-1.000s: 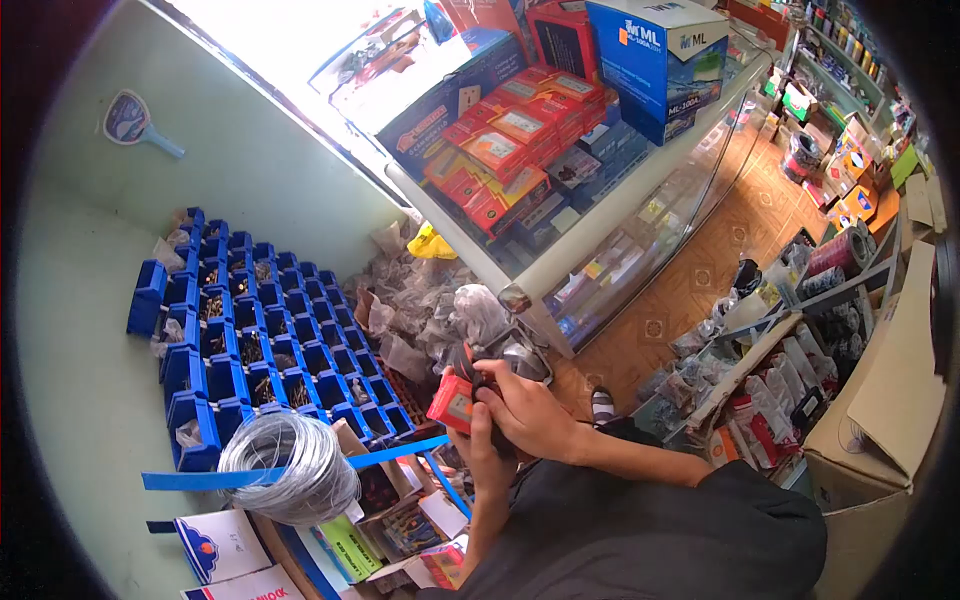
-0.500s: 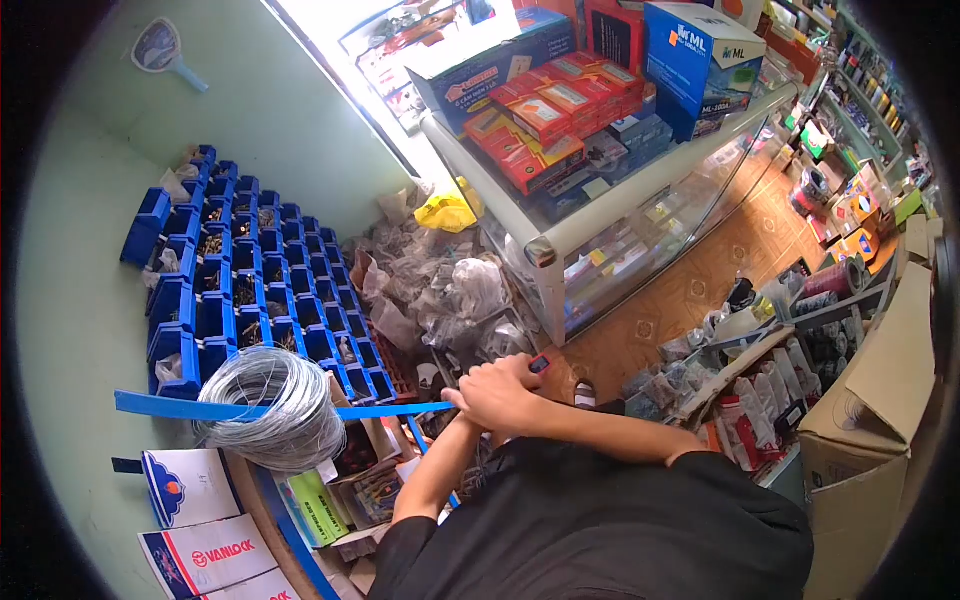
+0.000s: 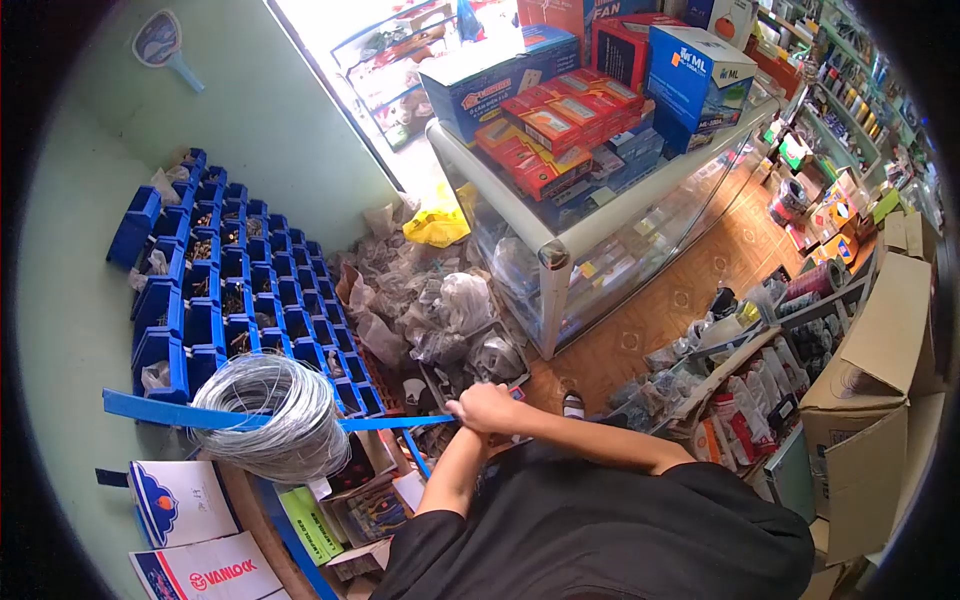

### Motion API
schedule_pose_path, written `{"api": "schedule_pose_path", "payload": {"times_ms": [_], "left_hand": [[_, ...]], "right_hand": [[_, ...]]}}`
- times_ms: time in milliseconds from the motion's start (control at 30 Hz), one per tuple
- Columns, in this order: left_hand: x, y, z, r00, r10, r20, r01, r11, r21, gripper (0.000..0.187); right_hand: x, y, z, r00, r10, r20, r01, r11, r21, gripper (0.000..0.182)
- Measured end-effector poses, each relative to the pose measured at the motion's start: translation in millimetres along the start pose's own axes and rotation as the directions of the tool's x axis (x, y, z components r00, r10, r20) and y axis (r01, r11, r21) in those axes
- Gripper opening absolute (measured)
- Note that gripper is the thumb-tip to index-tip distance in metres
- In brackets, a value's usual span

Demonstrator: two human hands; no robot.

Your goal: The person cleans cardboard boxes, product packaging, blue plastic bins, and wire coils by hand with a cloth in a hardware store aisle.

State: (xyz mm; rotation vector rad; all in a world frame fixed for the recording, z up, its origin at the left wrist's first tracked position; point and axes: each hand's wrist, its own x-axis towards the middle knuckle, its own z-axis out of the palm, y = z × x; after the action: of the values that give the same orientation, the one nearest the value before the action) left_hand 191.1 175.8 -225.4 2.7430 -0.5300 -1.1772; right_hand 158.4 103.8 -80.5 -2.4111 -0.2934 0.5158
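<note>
My right hand [image 3: 487, 408] lies over my left at the middle of the view, its fingers closed and folded down. Beneath it my left hand [image 3: 464, 428] is mostly covered, with its fingers hidden. I cannot tell what, if anything, the two hands hold. A flat blue bar [image 3: 385, 424] runs in from the left, its end overlapping the hands in this view. Around that bar hangs a big coil of silvery wire [image 3: 270, 415]. Just past the right knuckles shows a small red edge [image 3: 517, 393].
Blue parts bins [image 3: 240, 270] line the left wall. Bagged goods [image 3: 440, 310] pile up ahead, beside a glass display case [image 3: 556, 290] with boxes on top. An opened cardboard carton [image 3: 860, 400] stands at right. White Vanlock boxes [image 3: 210, 570] sit at lower left.
The hands have shifted slightly left and down, and the right fingers look more drawn in. A dark red-edged item beside them shows less now. The whole view has turned a little.
</note>
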Motion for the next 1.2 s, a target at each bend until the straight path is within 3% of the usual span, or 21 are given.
{"api": "schedule_pose_path", "payload": {"times_ms": [67, 100, 167, 267, 300, 367, 467, 500, 533, 633, 733, 833, 867, 967, 1067, 1167, 1200], "left_hand": [[0, -7, 6, 1.0, 0.016, 0.016, -0.016, 0.999, -0.044, 0.038], [2, -10, 10, 0.999, 0.024, 0.027, -0.022, 0.998, -0.065, 0.039], [4, -17, 17, 0.998, 0.047, 0.037, -0.041, 0.988, -0.15, 0.039], [18, -29, 30, 0.994, 0.103, 0.028, -0.084, 0.915, -0.394, 0.04], [25, -34, 35, 0.991, 0.137, 0.012, -0.11, 0.845, -0.524, 0.04], [24, -38, 34, 0.986, 0.16, -0.046, -0.133, 0.592, -0.795, 0.04], [-29, -6, -19, 0.986, 0.065, -0.151, -0.159, 0.13, -0.979, 0.046], [-48, 6, -35, 0.985, 0.011, -0.174, -0.173, -0.017, -0.985, 0.049], [-41, -8, -22, 0.968, 0.227, -0.106, -0.015, -0.372, -0.928, 0.059], [-119, 50, -82, 0.964, 0.092, -0.251, -0.151, -0.587, -0.795, 0.062], [-126, 61, -87, 0.902, 0.019, -0.431, -0.346, -0.564, -0.75, 0.062], [-147, 72, -105, 0.868, 0.02, -0.496, -0.402, -0.558, -0.726, 0.061], [-154, 80, -111, 0.879, -0.044, -0.476, -0.422, -0.539, -0.729, 0.061], [-163, 94, -116, 0.855, -0.03, -0.517, -0.458, -0.511, -0.728, 0.06], [-165, 104, -119, 0.85, -0.084, -0.519, -0.483, -0.517, -0.707, 0.058], [-168, 103, -138, 0.695, -0.141, -0.705, -0.718, -0.16, -0.677, 0.058], [-176, 103, -149, 0.691, -0.118, -0.713, -0.723, -0.12, -0.681, 0.054]], "right_hand": [[-21, -24, -25, 0.994, -0.012, 0.109, 0.016, 0.999, -0.033, 0.064], [-32, -44, -50, 0.97, 0.028, 0.242, -0.007, 0.996, -0.088, 0.062], [-37, -43, -51, 0.969, -0.075, 0.237, 0.063, 0.996, 0.056, 0.063], [-33, -5, -33, 0.966, -0.259, 0.027, 0.229, 0.894, 0.384, 0.053], [-39, 7, -40, 0.978, -0.206, 0.043, 0.172, 0.901, 0.398, 0.05], [-51, 33, -58, 0.992, -0.101, 0.072, 0.061, 0.903, 0.426, 0.048], [-66, 74, -35, 0.98, -0.002, -0.201, 0.026, 0.993, 0.117, 0.059], [-68, 75, -27, 0.967, -0.01, -0.254, 0.042, 0.992, 0.119, 0.063], [-69, 76, -23, 0.951, -0.019, -0.308, 0.058, 0.991, 0.118, 0.069], [-65, 64, -28, 0.905, -0.092, -0.416, 0.215, 0.941, 0.26, 0.08], [-61, 44, -44, 0.84, -0.134, -0.525, 0.372, 0.848, 0.378, 0.076], [-69, 28, -70, 0.901, 0.012, -0.434, 0.384, 0.445, 0.809, 0.071], [-75, 25, -79, 0.886, -0.011, -0.463, 0.421, 0.438, 0.794, 0.063], [-74, 31, -81, 0.732, -0.118, -0.671, 0.571, 0.644, 0.51, 0.057], [-81, 25, -95, 0.762, -0.139, -0.632, 0.623, 0.423, 0.658, 0.052], [-89, 15, -109, 0.757, -0.118, -0.642, 0.633, 0.375, 0.677, 0.049], [-90, 12, -112, 0.737, -0.1, -0.669, 0.648, 0.39, 0.655, 0.048]]}}
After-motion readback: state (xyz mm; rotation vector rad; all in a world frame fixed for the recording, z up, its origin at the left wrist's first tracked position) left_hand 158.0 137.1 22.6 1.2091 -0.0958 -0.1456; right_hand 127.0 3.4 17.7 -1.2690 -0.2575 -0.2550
